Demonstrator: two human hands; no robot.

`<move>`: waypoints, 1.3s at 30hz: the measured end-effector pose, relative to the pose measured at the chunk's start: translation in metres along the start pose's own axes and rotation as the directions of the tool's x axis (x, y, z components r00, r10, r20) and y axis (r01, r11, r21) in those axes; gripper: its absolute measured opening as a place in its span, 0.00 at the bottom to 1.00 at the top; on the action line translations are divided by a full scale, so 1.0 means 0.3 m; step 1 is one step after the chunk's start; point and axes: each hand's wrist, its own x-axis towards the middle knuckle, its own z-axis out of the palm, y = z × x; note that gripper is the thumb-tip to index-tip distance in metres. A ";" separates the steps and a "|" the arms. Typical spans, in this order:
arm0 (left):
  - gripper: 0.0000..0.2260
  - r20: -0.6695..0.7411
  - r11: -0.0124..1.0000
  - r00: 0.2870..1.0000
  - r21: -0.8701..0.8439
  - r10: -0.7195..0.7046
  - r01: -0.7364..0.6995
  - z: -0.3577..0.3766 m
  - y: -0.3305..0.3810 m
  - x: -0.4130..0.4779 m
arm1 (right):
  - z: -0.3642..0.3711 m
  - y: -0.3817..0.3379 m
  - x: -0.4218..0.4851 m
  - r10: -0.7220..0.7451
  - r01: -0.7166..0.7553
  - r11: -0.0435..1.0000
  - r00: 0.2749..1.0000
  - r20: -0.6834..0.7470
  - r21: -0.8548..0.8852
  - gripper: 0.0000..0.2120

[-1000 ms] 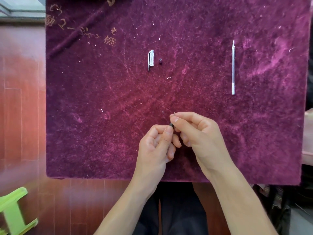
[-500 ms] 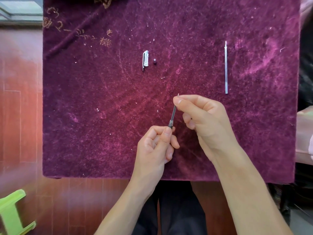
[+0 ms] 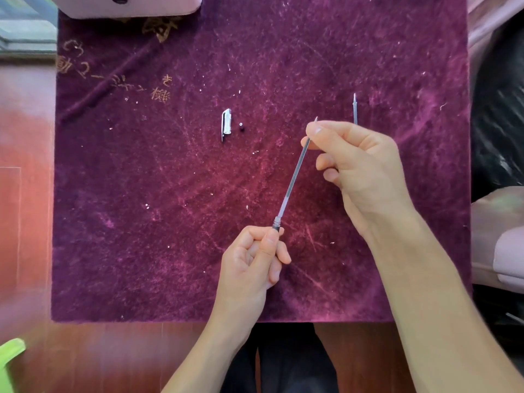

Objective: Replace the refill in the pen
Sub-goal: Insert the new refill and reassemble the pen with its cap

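My left hand (image 3: pixel 251 260) is closed around the pen barrel (image 3: pixel 277 224); only its threaded front end shows above my fingers. A thin grey refill (image 3: pixel 293 180) runs from that end up and to the right, mostly drawn out of the barrel. My right hand (image 3: pixel 360 165) pinches the refill near its metal tip. A second refill (image 3: pixel 354 109) lies on the purple cloth (image 3: pixel 141 222) behind my right hand, its lower part hidden. The clear pen cap (image 3: pixel 226 123) with its clip and a tiny dark piece (image 3: pixel 241 127) lie at the centre back.
A white object (image 3: pixel 127 5) sits at the cloth's far left edge. Gold embroidery (image 3: pixel 113 78) marks the back left corner. A green stool (image 3: pixel 10 361) stands on the red floor at lower left. Pink fabric and a black bag (image 3: pixel 499 123) border the right side.
My right hand has moved up and to the right, drawing the refill far out of the barrel. My left hand has stayed put, gripping the barrel.
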 end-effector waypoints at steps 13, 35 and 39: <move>0.14 0.005 1.000 1.000 -0.015 0.004 -0.003 0.036 0.051 0.093 | -0.038 -0.061 0.266 -0.151 0.068 0.896 0.976 -0.157 -0.439 0.03; 0.11 0.004 1.000 1.000 0.015 0.002 -0.002 0.008 0.047 0.118 | -0.018 -0.081 0.255 -0.273 0.106 0.761 0.947 -0.168 -0.640 0.09; 0.12 0.019 1.000 1.000 0.016 0.013 -0.013 0.004 0.046 0.125 | -0.103 -0.113 0.261 -0.357 0.137 0.796 0.893 -0.274 -0.590 0.09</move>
